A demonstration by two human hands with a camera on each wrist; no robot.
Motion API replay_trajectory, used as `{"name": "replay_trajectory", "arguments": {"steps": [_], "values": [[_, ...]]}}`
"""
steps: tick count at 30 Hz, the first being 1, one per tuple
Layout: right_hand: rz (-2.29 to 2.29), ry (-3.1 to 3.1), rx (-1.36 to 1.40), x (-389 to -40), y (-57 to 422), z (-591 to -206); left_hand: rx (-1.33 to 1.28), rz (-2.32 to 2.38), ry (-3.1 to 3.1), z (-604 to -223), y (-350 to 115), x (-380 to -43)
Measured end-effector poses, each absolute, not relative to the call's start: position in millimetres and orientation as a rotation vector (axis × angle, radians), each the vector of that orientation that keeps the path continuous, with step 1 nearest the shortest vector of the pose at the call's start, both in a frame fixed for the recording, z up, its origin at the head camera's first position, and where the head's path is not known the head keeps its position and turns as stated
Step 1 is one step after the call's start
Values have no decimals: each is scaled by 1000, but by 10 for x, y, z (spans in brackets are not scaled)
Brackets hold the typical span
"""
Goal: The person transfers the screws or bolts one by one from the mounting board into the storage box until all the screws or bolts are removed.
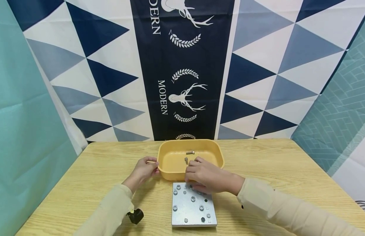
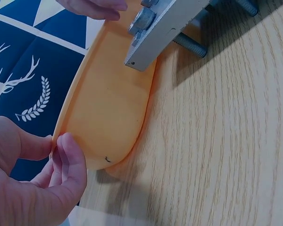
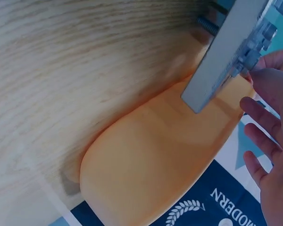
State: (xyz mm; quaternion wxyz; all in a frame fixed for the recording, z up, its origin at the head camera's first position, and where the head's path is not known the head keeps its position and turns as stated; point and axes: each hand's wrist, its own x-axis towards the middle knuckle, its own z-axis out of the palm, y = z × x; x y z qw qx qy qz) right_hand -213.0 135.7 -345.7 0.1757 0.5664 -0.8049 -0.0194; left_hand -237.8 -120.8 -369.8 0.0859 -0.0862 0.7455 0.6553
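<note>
My left hand [image 1: 145, 168] pinches the left end of a yellow plastic tray [image 1: 172, 159] at its rim. Two loose socket-head bolts [image 1: 190, 152] lie in the tray. In front of it stands a silver metal plate [image 1: 188, 214], raised off the table, with several bolts seated in its top and threaded shanks [image 2: 191, 44] sticking out below. At the plate's far edge, my right hand [image 1: 206, 175] has thumb and index finger on a bolt head [image 3: 251, 60], pinching it; its other fingers are spread. From above, the right hand hides that corner of the plate.
The wooden table [image 1: 253, 160] carries the tray near its back edge. Behind it hangs a patterned cloth [image 1: 185, 65], with teal sheets at both sides. A black object [image 1: 136, 216] is near the left sleeve.
</note>
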Motion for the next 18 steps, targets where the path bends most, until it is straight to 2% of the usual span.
{"name": "replay_trajectory", "arguments": {"steps": [18], "values": [[-160,-2360,1582,-2053,1298,-3489,-247,1956,2223,-3710,-1215,-2378]]}}
